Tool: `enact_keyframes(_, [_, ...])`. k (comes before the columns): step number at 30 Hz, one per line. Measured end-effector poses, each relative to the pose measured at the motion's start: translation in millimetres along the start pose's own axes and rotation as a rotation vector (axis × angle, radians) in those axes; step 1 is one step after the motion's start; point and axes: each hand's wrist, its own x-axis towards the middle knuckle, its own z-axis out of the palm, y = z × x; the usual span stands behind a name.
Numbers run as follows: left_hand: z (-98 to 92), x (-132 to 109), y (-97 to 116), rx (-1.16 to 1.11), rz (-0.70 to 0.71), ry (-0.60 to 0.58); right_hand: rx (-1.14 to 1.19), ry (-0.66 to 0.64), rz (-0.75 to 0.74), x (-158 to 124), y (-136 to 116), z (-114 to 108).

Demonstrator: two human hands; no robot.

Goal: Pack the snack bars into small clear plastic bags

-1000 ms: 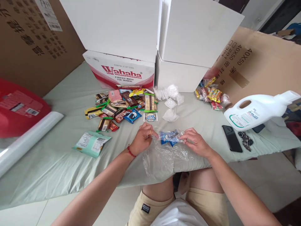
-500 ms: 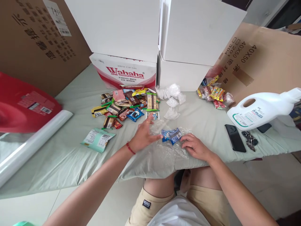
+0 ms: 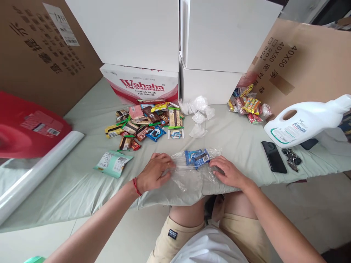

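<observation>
A clear plastic bag [image 3: 186,175] lies near the cloth's front edge, its film stretched and creased between my two hands. Two blue snack packets [image 3: 197,158] overlap on or inside it; which, I cannot tell. My left hand [image 3: 157,171], with a red cord at the wrist, is closed on the bag's left end. At the other end, my right hand [image 3: 225,171] rests with bent fingers against the film, right beside the packets. A small white packet [image 3: 176,134] lies beyond, below a heap of mixed snacks [image 3: 146,122].
Crumpled clear plastic [image 3: 199,106] and a white Wahaha box [image 3: 145,86] stand behind. A mint packet [image 3: 113,163], plastic roll [image 3: 41,175] and red container [image 3: 30,126] are left; bagged sweets [image 3: 248,104], white bottle [image 3: 304,120], phone [image 3: 274,157] and keys [image 3: 292,159] right.
My left hand has moved left and toward me, from open beside the packets to closed on the bag's left end. The film there is now drawn taut. My right hand has barely moved.
</observation>
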Motion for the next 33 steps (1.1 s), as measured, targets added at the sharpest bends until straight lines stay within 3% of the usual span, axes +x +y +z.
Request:
enact_keyframes(4, [9.4,15,21,0.213,-0.184,0.043,-0.075,0.025,0.01,4,-1,4])
enact_keyframes(8, [23.2,29,38,0.4,-0.074,0.064,-0.121,0.031,0.033,5,-3,4])
enact_keyframes(10, [28.5,33,41,0.405,0.048,0.058,-0.113,0.022,0.012,1,-5,4])
enact_keyframes(13, [33.3,36,40,0.357,0.136,-0.059,-0.103,0.013,-0.03,-11,-8,6])
enact_keyframes(16, [36.7,39,37,0.319,0.073,-0.131,-0.135,0.066,-0.003,-20,-8,12])
enact_keyframes(20, [40.0,39,35,0.256,-0.051,-0.1,-0.175,0.165,0.016,-17,-12,20])
enact_keyframes(27, [40.6,40,33,0.187,-0.097,-0.123,-0.086,0.291,0.056,23,-29,2])
enact_keyframes(30, [41.1,41,32,0.174,-0.096,-0.126,-0.12,0.28,0.043,54,-26,-2])
enact_keyframes(33, [39.3,36,28,0.089,-0.078,-0.076,-0.2,0.183,0.047,84,-17,-1])
